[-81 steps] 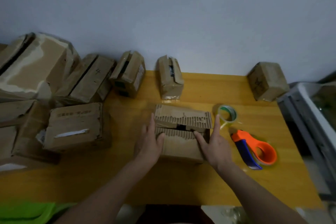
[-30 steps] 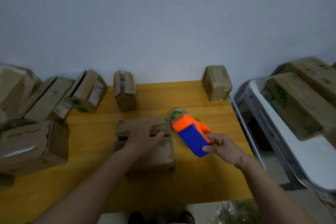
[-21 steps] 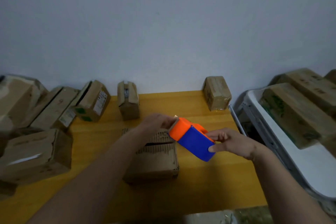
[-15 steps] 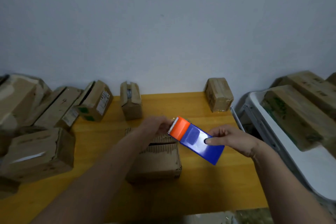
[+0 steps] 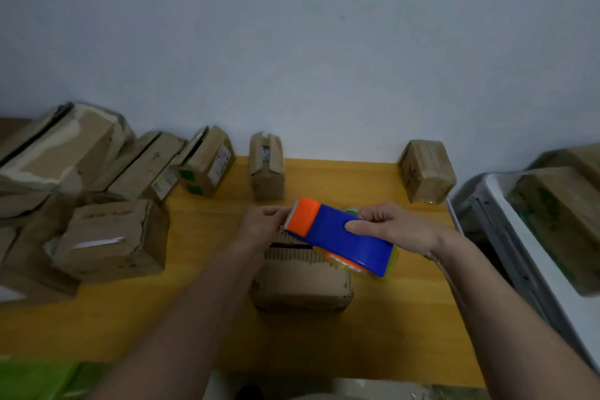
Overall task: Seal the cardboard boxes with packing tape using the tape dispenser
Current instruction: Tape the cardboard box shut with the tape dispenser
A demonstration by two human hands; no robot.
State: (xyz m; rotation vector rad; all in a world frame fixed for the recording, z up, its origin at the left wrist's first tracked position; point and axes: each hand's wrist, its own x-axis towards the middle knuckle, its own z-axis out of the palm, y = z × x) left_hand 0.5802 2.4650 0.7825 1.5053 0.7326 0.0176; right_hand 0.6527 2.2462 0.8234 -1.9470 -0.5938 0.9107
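Landmark: the cardboard box (image 5: 300, 282) is sitting near the middle of the yellow table (image 5: 389, 334); all places below are given relative to it.
Box contents: its two top flaps are lying nearly closed, leaving a dark slot between them; what is inside cannot be told.
Tape dispenser: the tape dispenser (image 5: 341, 234) is being held in the air just above the box's far right corner, not resting on the table.
Dispenser axis: its long axis is running from far left to near right; the orange toothed end is pointing left and away, and the blue end is pointing toward the person.
Right hand: the right hand (image 5: 394, 227) is gripping the blue body, thumb lying on the upper face and fingers curling behind.
Left hand: the left hand (image 5: 264, 226) is hovering above the far left of the box with fingers curled at the orange end; whether it is pinching tape cannot be told.
Other boxes: a row of boxes (image 5: 207, 166) is standing beyond and left, along the wall; one taped box (image 5: 427, 170) is standing beyond and right.
Edges: bare tabletop is lying on the near side and right of the box; a white bin (image 5: 519, 237) is holding more boxes past the right table edge.
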